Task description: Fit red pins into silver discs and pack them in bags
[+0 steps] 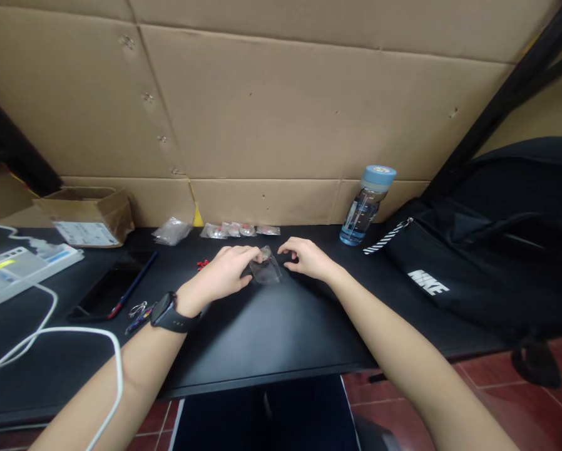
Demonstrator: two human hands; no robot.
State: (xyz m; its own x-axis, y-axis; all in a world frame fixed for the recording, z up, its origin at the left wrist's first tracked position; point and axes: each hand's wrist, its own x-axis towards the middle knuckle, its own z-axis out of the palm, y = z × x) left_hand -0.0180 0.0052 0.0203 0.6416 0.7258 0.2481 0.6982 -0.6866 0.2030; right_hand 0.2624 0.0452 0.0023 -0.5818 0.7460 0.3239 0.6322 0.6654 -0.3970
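My left hand [229, 270], with a black watch on its wrist, lies on the black desk [271, 326] and pinches a small clear plastic bag [265, 270] with a small part inside. My right hand [306, 257] rests just right of the bag, its fingers curled toward the bag's top edge. Whether the right fingers grip the bag is hard to make out. Small red pieces [202, 264] lie on the desk left of my left hand.
Several more small clear bags [241, 230] lie along the cardboard back wall. A blue-capped water bottle [367, 205] stands right of them, then a black bag [487, 250]. At left are a cardboard box [86, 216], a phone [107, 289], a pen, keys and a white cable [51, 338].
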